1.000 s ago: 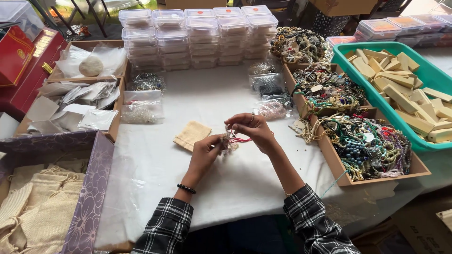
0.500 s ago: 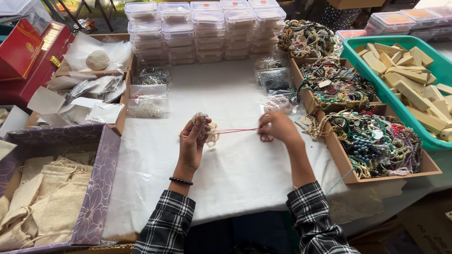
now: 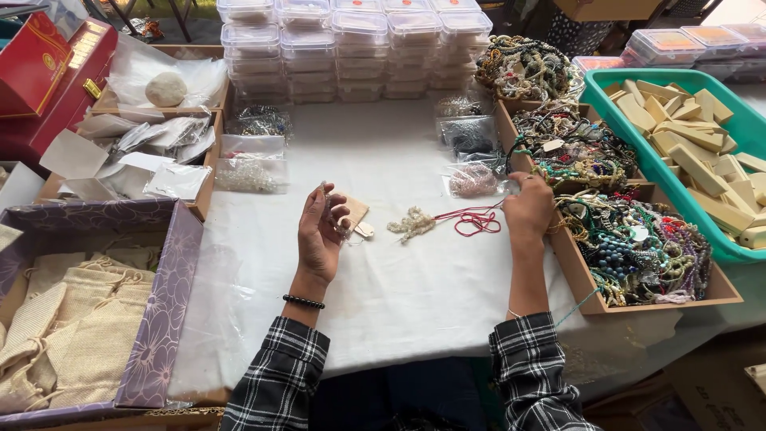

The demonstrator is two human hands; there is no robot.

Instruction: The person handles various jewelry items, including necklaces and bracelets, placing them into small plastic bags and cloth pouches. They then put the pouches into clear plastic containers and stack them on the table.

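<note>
My left hand [image 3: 321, 236] is raised above the white tablecloth [image 3: 399, 295], palm towards me, pinching a thin strand of small clear beads [image 3: 325, 201] that stands upright. Just behind it lie tan card tags [image 3: 357, 215]. My right hand [image 3: 528, 209] rests at the edge of a wooden tray of beaded bracelets [image 3: 638, 247], fingers closed on the end of a red cord [image 3: 477, 220]. The cord lies in loose loops on the cloth and ends in a cluster of pale beads [image 3: 411, 223] between my hands.
Stacked clear plastic boxes [image 3: 351, 40] line the back. More bracelet trays [image 3: 570, 148] and a teal basket of tan wooden pieces [image 3: 702, 136] stand at the right. A purple box of burlap pouches [image 3: 159, 311], a red box [image 3: 48, 72] and small bead bags [image 3: 247, 172] are on the left.
The cord was stretched taut between both hands; now it lies slack on the cloth. My right hand has moved right to the tray, and my left holds a clear bead strand.
</note>
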